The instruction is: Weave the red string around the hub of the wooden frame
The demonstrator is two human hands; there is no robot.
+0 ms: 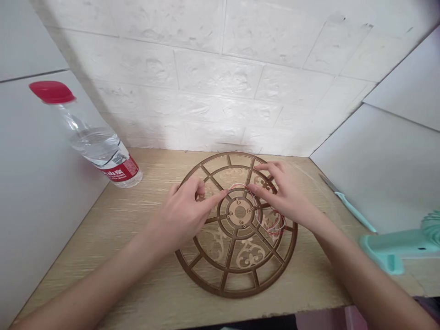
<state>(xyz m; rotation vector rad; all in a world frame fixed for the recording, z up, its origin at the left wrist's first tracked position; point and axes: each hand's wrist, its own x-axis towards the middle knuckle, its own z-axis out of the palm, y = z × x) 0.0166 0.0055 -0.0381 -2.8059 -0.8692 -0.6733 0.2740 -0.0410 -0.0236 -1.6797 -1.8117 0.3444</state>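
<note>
Forearms [113, 275] | left hand [187, 208], right hand [288, 193] at wheel [236, 237] | rim [237, 293], bottle [103, 146] well apart

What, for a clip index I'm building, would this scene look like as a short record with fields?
Left hand: thumb extended toward the wires
Right hand: thumb near the wires, fingers spread
Round frame: brown, lying on the table
Wires: thin, red and white, bunched toward the right
Bottle: upright, red cap, on the left
Far right: knife, turquoise device
</note>
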